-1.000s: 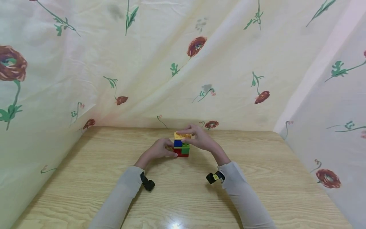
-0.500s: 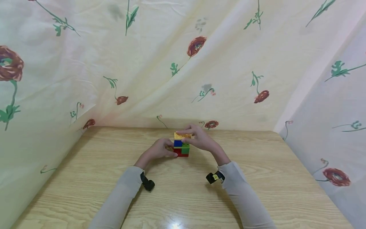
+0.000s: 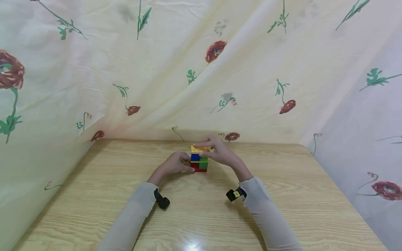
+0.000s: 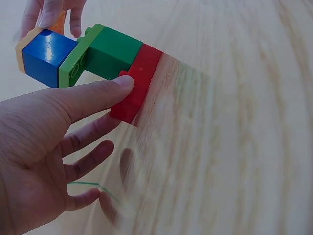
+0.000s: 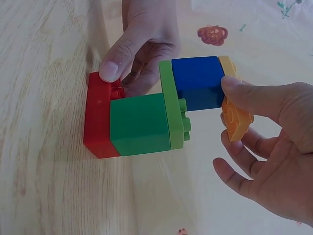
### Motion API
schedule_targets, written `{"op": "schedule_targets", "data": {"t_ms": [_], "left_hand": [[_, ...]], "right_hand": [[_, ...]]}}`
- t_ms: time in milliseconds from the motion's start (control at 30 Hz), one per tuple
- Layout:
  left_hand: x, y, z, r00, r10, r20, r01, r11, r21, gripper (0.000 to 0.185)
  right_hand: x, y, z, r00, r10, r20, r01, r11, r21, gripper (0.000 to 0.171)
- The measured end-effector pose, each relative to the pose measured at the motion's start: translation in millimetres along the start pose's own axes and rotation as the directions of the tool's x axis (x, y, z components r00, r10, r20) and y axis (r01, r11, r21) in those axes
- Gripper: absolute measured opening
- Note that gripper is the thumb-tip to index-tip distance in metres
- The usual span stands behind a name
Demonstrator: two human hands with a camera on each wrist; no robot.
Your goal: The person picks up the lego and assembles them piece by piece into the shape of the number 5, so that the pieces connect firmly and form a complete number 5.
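My left hand [image 3: 176,164] pins the red brick [image 5: 98,122] with its thumb; my right hand [image 3: 218,151] pinches the yellow plate [image 5: 234,110] atop the stack on the wooden table [image 3: 94,195].

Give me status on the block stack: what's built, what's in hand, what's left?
Built: red base plate, green cube, green plate and blue cube are joined and stand on the table. In hand: the right hand pinches the yellow plate on top; the left hand steadies the base. Left: can't tell if the yellow plate is fully seated; no loose blocks visible.
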State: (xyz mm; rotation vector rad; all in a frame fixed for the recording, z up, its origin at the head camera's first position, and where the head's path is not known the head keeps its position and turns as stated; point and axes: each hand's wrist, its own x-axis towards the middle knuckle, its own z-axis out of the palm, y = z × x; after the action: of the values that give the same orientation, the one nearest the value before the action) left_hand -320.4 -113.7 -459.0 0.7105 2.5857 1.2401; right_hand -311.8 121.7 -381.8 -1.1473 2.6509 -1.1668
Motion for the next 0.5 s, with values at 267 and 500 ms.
{"op": "schedule_targets", "data": {"t_ms": [267, 500], "left_hand": [[-0.4, -0.7, 0.8, 1.000, 0.000, -0.012, 0.000, 1.000, 0.020, 0.022], [-0.9, -0.5, 1.1, 1.000, -0.004, -0.004, 0.004, 1.000, 0.015, 0.022]], "right_hand": [[-0.2, -1.3, -0.1, 1.000, 0.005, 0.004, -0.005, 1.000, -0.011, 0.038], [-0.7, -2.7, -0.8, 1.000, -0.011, 0.011, 0.012, 1.000, -0.022, 0.036]]}}
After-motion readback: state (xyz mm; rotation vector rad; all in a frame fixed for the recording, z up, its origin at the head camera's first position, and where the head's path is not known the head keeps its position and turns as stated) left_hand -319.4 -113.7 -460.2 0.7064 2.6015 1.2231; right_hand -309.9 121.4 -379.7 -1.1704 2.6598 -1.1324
